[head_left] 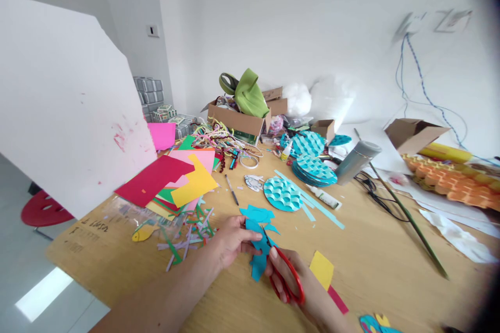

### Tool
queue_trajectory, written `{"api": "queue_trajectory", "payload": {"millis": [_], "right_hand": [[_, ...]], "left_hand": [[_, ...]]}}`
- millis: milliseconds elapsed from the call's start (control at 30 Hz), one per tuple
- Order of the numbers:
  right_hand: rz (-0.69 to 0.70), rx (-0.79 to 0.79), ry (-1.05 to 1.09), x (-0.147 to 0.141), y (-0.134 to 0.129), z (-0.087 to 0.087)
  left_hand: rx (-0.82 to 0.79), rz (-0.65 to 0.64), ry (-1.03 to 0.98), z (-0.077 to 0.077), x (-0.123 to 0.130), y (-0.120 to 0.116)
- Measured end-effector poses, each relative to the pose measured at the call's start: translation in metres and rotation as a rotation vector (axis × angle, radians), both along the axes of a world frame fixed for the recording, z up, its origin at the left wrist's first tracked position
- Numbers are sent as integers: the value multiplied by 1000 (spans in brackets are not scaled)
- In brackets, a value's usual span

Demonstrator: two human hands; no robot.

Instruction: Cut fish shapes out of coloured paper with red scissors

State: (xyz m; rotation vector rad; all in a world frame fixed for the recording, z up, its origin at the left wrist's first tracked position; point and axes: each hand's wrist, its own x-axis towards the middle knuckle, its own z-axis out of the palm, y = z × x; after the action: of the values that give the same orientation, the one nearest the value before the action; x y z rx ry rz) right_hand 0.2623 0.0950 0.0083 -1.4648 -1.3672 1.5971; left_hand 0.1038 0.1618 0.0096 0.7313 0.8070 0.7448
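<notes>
My left hand (235,242) pinches a piece of blue paper (253,230) over the near middle of the table. In my right hand (291,270) are red-handled scissors (299,286), their dark blades reaching across the blue paper. More blue scraps (260,214) lie just beyond my fingers, and a blue strip hangs below. Right of my right hand lie a yellow paper piece (322,269) and a dark pink strip (338,299). A fish drawing cut from white paper (253,182) and a pen (232,190) rest farther back.
Coloured paper sheets (154,179) and thin paper strips (191,239) cover the left side. Behind are a cardboard box (234,117) and pipe cleaners (214,135). A wavy blue disc (282,194), a grey cylinder (357,161) and a long green stick (410,221) lie to the right.
</notes>
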Motion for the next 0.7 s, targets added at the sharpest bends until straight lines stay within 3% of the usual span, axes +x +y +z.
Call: {"api": "queue_trajectory", "payload": {"millis": [700], "right_hand": [[26, -11, -52, -1, 2, 5]], "left_hand": [[31, -68, 27, -6, -2, 2]]}}
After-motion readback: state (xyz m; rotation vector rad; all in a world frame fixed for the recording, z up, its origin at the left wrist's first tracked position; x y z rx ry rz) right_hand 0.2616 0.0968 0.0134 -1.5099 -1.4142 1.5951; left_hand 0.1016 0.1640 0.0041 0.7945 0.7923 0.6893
